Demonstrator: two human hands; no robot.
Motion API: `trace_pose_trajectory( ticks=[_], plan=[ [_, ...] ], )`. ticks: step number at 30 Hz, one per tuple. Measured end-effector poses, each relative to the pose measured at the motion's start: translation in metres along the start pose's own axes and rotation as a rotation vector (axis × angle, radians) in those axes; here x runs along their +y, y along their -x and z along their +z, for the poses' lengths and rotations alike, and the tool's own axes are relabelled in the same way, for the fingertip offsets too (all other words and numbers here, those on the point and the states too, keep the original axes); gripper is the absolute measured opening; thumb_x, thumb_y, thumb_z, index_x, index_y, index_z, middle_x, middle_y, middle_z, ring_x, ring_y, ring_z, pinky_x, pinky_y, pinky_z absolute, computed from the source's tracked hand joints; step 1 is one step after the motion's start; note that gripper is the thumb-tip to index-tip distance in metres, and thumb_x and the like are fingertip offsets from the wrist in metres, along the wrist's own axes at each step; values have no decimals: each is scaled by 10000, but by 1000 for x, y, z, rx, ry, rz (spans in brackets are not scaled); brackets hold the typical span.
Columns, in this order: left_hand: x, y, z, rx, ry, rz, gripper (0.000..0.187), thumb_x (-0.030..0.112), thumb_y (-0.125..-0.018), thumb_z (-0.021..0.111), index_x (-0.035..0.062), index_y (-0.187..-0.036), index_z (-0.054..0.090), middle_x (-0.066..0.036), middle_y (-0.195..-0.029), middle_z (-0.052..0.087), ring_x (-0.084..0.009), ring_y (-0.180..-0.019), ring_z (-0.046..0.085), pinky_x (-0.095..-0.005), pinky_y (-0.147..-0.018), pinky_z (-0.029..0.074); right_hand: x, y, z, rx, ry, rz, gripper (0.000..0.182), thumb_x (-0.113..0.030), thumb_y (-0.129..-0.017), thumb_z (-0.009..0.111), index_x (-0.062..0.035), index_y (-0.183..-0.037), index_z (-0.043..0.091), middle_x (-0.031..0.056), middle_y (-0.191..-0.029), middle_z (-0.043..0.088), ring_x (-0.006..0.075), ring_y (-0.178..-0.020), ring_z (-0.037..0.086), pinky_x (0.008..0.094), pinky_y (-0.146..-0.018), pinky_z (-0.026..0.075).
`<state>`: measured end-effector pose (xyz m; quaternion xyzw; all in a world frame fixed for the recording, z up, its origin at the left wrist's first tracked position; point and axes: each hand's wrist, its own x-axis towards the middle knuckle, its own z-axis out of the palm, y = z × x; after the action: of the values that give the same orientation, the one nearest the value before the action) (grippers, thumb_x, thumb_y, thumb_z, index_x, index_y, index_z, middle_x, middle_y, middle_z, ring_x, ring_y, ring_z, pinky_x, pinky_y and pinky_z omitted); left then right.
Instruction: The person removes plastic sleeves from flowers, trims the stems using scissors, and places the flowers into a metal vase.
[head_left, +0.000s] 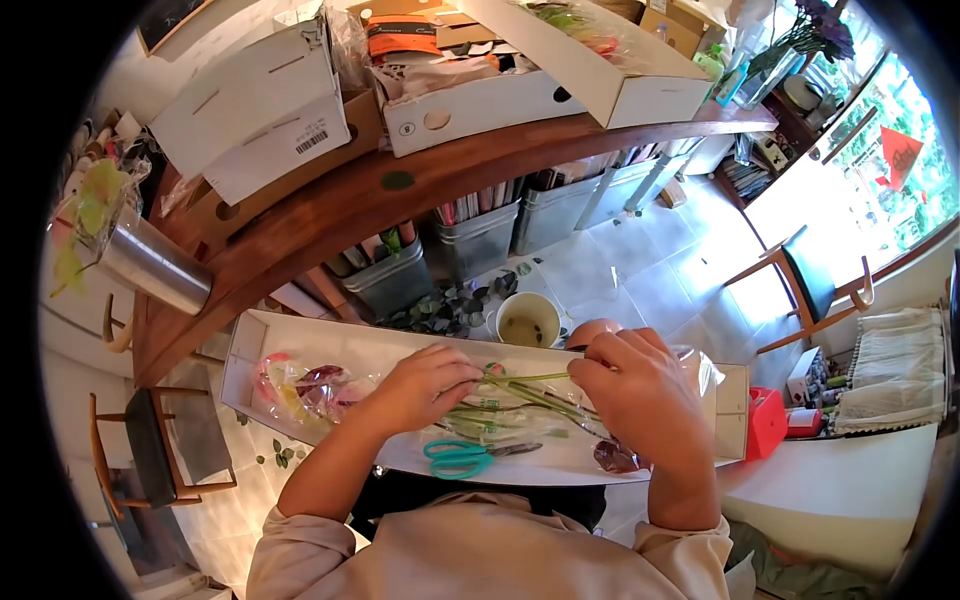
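Over a long white cardboard box [690,472], my left hand [425,385] is closed, its fingertips pinching one end of a green flower stem [535,378]. The stem runs across to my right hand [640,385], which is also closed on it with thumb and fingers. Beneath my hands, more green stems in clear wrap lie inside the box. Wrapped flowers [315,388], pink, yellow and dark red, fill the box's left end. Scissors with turquoise handles [460,459] rest near the box's front edge, below my left hand. A dark red wrapped bloom [617,457] lies beside my right wrist.
Beyond the box, a curved wooden counter [440,180] carries open cartons [480,110] and a metal vase [155,265]. A pale bucket [528,320] stands on the floor near cut leaves [450,310]. Chairs [150,450] stand left and right; a red container [766,424] adjoins the box's right end.
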<state>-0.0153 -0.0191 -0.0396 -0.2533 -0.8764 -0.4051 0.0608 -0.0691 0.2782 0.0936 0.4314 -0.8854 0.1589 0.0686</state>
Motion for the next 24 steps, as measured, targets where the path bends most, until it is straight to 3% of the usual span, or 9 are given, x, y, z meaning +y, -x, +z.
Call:
trace_pose_trajectory(
  ticks=[4,7,10,13,16,17,20,21,24],
  plan=[
    [-3,6,2,54,72,-22,160,-5,-959,677,9,-1118,671,-123,-1031,701,-297,-871,684,-370,-784,563,-6,-8,-5,81,155,-62,181,-91,-759,689,-45,-932,711,61,-968,658,244,-1018,644,417,-997,483],
    [-3,16,0,44,156,-147,116,-4,-993,638,-1,-1108,648,-136,-1023,699,-270,-833,683,-347,-774,551,-16,-18,2,461,252,-104,225,-89,-775,746,-45,-995,727,72,-1014,688,229,-950,666,400,-917,520],
    [1,20,0,154,236,-136,85,1,-1012,611,-6,-1095,627,-140,-1006,693,-241,-807,670,-334,-766,539,-39,-4,29,563,-134,-178,299,-107,-821,812,-26,-1094,723,92,-1021,704,237,-796,672,361,-762,553],
    [5,14,-2,225,213,7,76,-8,-991,629,6,-1065,614,-133,-916,651,-259,-738,621,-339,-679,505,-52,-9,56,365,-589,209,266,-65,-903,785,38,-1132,698,100,-1029,724,150,-678,647,290,-654,545],
    [12,11,-5,201,156,41,106,-10,-973,651,15,-1066,608,-135,-861,610,-272,-708,605,-350,-627,487,-49,-24,81,268,-1060,346,335,-72,-966,740,56,-1264,659,97,-1087,744,77,-691,629,231,-621,515],
    [12,11,-4,188,149,22,107,-9,-970,654,16,-1064,608,-135,-856,605,-272,-701,604,-354,-622,486,-50,-28,87,316,-1143,296,338,-61,-1005,689,60,-1317,640,82,-1146,755,50,-697,616,220,-632,514],
    [10,13,4,179,158,-14,151,24,-955,703,32,-1081,621,-120,-824,611,-260,-680,618,-352,-614,502,-52,-36,95,243,-1222,343,279,-56,-1037,635,71,-1285,653,78,-1066,772,56,-684,619,217,-635,520],
    [13,14,3,157,173,-27,164,34,-951,715,37,-1089,627,-116,-815,613,-256,-680,623,-349,-616,508,-52,-38,90,293,-1152,292,228,-58,-1057,597,77,-1223,677,76,-952,772,62,-674,625,220,-626,520],
    [17,14,0,55,109,-68,192,110,-930,776,47,-1073,665,-110,-806,652,-262,-694,662,-353,-644,540,-56,-40,79,342,-1135,267,194,-49,-1055,596,81,-1164,690,76,-900,764,66,-671,631,233,-619,526]
  ],
)
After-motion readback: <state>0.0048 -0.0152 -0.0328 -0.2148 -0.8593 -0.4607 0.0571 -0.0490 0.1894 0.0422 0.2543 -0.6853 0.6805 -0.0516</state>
